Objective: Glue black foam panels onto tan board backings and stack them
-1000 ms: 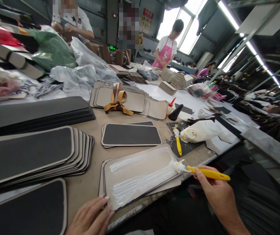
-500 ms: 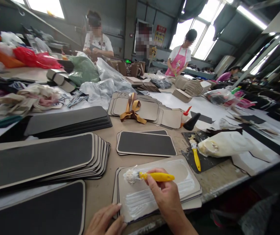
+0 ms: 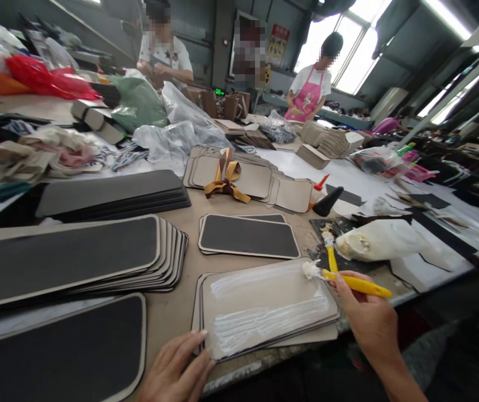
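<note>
In my right hand (image 3: 369, 312) is a yellow-handled brush (image 3: 359, 283), its bristles clotted with white paste. The bristles touch the far right corner of the top beige panel (image 3: 260, 290), a rounded rectangle on a small stack. White streaks of paste run along the panel's far and near sides; its middle is mostly bare beige. My left hand (image 3: 181, 363) lies with fingers stretched out, the fingertips at the panel's near left corner. Just beyond the stack lie dark panels with beige borders (image 3: 248, 235).
Stacked dark panels (image 3: 67, 257) fill the left side. A second yellow brush (image 3: 330, 251) rests beside a paste-smeared white container (image 3: 382, 240). Farther back are a red-tipped bottle (image 3: 319, 187), a ribbon-tied stack (image 3: 248, 176) and plastic bags. Two people work across the table.
My right hand has moved the brush from the panel's left side to its far right corner, leaving a white streak along the far edge. My left hand stays at the near left corner.
</note>
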`<state>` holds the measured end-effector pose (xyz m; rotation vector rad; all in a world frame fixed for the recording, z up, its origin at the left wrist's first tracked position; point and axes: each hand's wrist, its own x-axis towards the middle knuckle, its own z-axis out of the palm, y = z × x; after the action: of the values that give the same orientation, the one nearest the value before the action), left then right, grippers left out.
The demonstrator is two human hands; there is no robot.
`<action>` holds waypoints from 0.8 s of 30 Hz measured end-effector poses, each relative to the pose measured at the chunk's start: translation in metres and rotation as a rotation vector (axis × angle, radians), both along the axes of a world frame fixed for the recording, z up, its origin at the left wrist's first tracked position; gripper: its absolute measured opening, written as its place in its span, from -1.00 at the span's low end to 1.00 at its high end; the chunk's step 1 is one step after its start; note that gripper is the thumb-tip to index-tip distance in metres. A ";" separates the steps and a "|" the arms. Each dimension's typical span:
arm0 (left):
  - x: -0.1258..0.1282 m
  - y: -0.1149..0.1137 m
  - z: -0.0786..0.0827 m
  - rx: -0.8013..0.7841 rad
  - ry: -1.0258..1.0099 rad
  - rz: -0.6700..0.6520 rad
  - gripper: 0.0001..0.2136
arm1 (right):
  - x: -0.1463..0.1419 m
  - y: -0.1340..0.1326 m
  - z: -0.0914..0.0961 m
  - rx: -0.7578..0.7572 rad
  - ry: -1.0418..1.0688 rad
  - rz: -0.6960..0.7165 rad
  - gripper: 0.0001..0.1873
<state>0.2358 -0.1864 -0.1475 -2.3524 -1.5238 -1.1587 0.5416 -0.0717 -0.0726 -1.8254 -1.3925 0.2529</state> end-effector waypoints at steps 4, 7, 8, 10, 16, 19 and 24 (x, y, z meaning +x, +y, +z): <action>0.002 -0.004 0.002 -0.050 -0.018 0.027 -0.86 | -0.058 -0.019 0.003 0.012 0.072 0.376 -0.71; 0.005 -0.006 0.002 -0.069 -0.044 0.045 -0.86 | -0.104 -0.029 0.000 0.091 0.104 0.694 -0.85; 0.006 -0.006 0.002 -0.063 -0.046 0.048 -0.86 | -0.115 -0.031 -0.001 0.128 0.108 0.777 -0.86; 0.008 -0.005 0.002 -0.040 -0.047 0.056 -0.86 | -0.126 -0.036 -0.003 0.169 0.099 0.921 -0.82; 0.006 -0.003 0.007 -0.005 -0.046 0.056 -0.86 | -0.107 -0.058 0.007 0.188 0.014 1.098 -0.66; 0.003 -0.006 0.005 -0.023 -0.010 0.036 -0.85 | -0.096 -0.066 0.011 0.113 0.055 0.944 -0.78; -0.001 -0.004 -0.005 0.038 0.005 0.031 -0.82 | -0.064 -0.053 -0.003 -0.050 0.098 0.716 -0.85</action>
<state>0.2349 -0.1903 -0.1522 -2.2969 -1.5176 -1.1637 0.4781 -0.1250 -0.0758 -1.2632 -1.9333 0.7328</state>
